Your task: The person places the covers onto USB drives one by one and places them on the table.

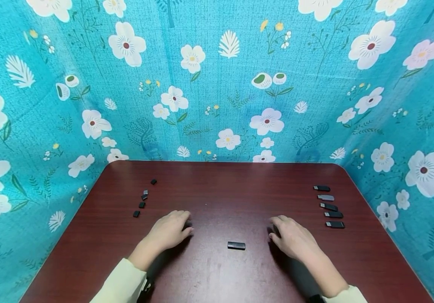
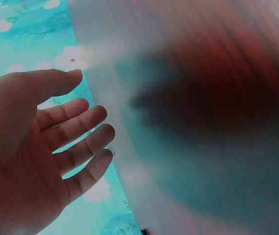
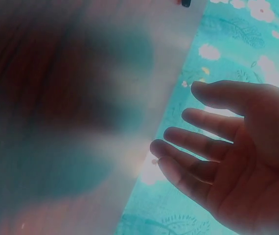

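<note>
A closed black USB flash drive point(image 1: 236, 245) lies on the table between the two hands, in the head view. To its left my left hand point(image 1: 170, 229) hovers or rests near the tabletop, holding nothing. My right hand point(image 1: 290, 236) is on the other side, also holding nothing. In the left wrist view the left hand point(image 2: 41, 142) shows spread, relaxed fingers and a bare palm. Loose, slightly bent fingers mark the right hand point(image 3: 227, 152) in the right wrist view, its palm bare too. Neither hand touches the drive.
Several uncapped USB drives point(image 1: 333, 215) form a column at the table's right. Several small caps point(image 1: 141, 205) lie in a loose line at the left. The dark red-brown table point(image 1: 217, 181) meets a blue floral cloth point(image 1: 209, 105) behind and at the sides.
</note>
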Motion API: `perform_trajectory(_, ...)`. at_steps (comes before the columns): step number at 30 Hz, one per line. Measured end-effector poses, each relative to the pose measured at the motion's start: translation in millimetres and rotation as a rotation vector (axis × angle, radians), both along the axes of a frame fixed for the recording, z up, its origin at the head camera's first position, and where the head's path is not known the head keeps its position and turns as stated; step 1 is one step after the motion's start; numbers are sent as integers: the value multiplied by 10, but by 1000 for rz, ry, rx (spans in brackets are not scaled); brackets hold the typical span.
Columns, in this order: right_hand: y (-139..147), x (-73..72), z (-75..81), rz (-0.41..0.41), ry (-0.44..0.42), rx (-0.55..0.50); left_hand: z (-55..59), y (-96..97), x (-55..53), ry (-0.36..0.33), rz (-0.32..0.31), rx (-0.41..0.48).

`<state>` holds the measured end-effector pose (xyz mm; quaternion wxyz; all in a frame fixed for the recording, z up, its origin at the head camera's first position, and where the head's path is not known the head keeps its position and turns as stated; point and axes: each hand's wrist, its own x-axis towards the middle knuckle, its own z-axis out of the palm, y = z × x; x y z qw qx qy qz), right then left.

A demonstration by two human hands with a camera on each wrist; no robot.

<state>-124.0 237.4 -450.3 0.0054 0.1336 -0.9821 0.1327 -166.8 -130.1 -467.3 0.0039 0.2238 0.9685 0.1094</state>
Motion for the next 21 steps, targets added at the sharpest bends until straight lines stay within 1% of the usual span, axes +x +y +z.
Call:
perform_trajectory(6, 101, 12, 3, -20, -30, 3, -1, -144, -18, -13, 34, 7)
perform_trajectory(12, 176, 15, 11, -34, -37, -7, 1, -272, -37, -39, 66, 25)
perform_trajectory(18, 274, 7, 16, -64, -85, -18, 14, -381, -32, -33, 84, 21)
perform_trajectory(21, 327, 8, 19, -74, -94, -18, 23, -435, -34, -22, 83, 22)
